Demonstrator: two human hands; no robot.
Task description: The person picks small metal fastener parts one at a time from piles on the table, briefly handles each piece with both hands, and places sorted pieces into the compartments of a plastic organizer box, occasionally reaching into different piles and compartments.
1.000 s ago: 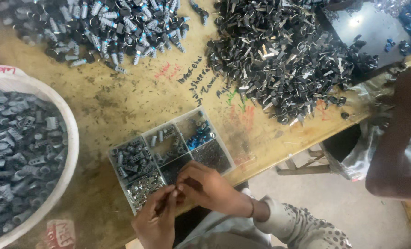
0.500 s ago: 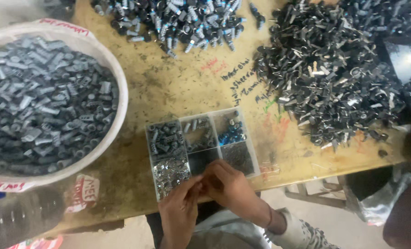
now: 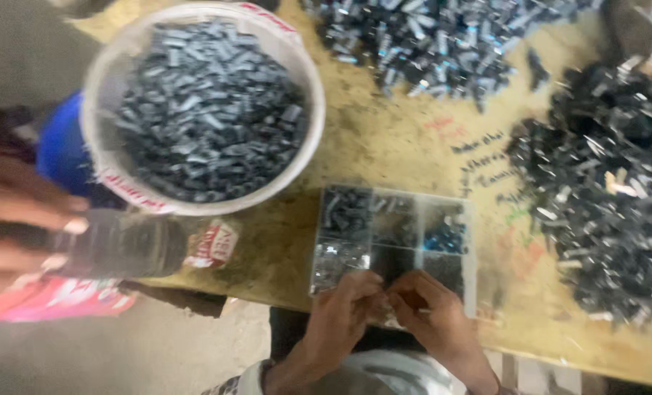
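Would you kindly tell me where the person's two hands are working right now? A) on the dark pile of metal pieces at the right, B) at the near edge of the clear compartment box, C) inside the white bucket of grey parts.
B: the left hand and right hand meet, fingertips together, at the near edge of the clear compartment box, away from the white bucket.
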